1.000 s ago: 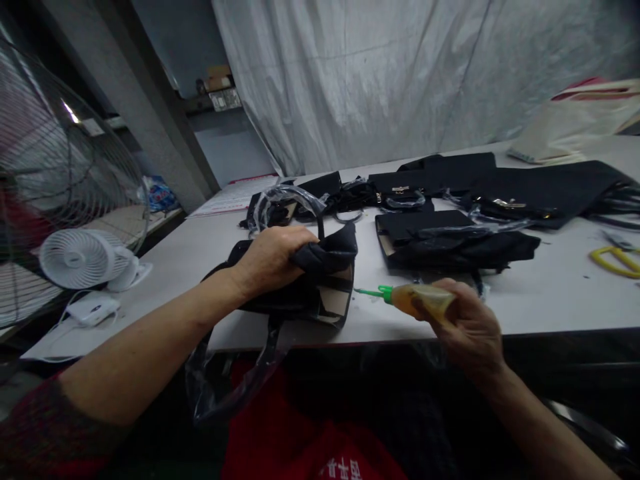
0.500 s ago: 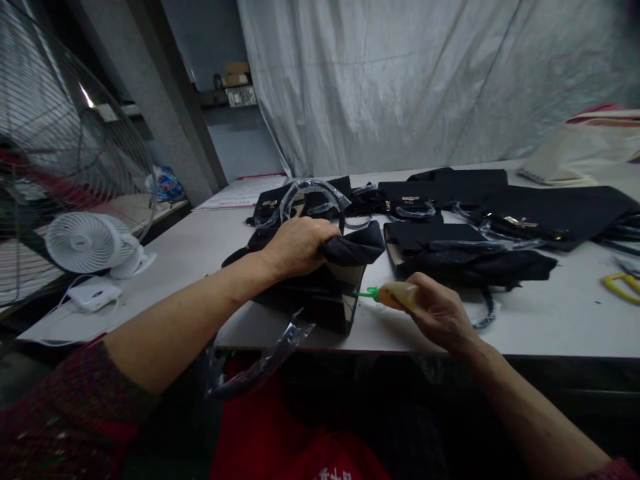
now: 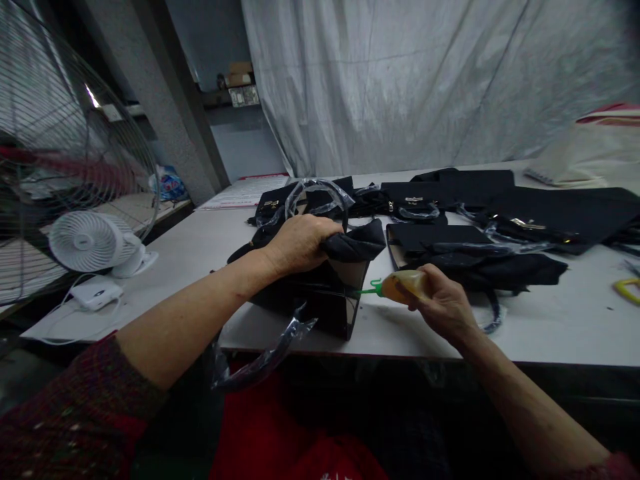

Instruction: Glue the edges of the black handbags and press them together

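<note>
A black handbag (image 3: 320, 300) lies on its side at the near edge of the white table (image 3: 550, 320). My left hand (image 3: 297, 243) is closed on the bag's folded-back black top flap and presses it down. My right hand (image 3: 443, 303) is wrapped round a small yellowish squeeze bottle (image 3: 403, 285) with a green nozzle. The nozzle tip touches the open end of the bag, just under the flap. A plastic-wrapped handle (image 3: 320, 197) arches behind my left hand, and a second wrapped strap (image 3: 260, 360) hangs off the table edge.
More black bags and pieces (image 3: 465, 253) with metal clasps lie across the middle and far side of the table. A yellow tool (image 3: 627, 290) sits at the right edge. A small white fan (image 3: 83, 243) and a large cage fan (image 3: 60, 167) stand at the left. A grey sheet hangs behind.
My right hand has carried the bottle up and left until its nozzle reached the bag's open end. My left hand has kept its hold on the flap.
</note>
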### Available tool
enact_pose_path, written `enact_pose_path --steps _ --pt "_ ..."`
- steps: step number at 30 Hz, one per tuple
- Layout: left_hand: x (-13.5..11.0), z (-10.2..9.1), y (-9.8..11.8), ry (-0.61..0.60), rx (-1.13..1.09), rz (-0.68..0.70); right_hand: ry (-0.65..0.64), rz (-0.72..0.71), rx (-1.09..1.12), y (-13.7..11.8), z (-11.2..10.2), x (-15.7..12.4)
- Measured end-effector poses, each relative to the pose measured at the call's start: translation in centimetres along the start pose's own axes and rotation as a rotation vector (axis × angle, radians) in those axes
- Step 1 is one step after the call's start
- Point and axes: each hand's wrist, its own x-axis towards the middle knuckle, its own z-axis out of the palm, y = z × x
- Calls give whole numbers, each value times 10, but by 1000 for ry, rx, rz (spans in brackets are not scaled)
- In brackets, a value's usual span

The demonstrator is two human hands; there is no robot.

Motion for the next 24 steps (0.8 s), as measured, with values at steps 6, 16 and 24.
enact_pose_path --steps 6,16,24 --pt "1 3 -3 7 -1 10 24 312 131 10 10 1" --pt "2 3 -1 2 1 -6 115 272 -46 -4 2 -19" --pt "1 3 -1 14 10 2 112 -21 -175 6 4 -23"
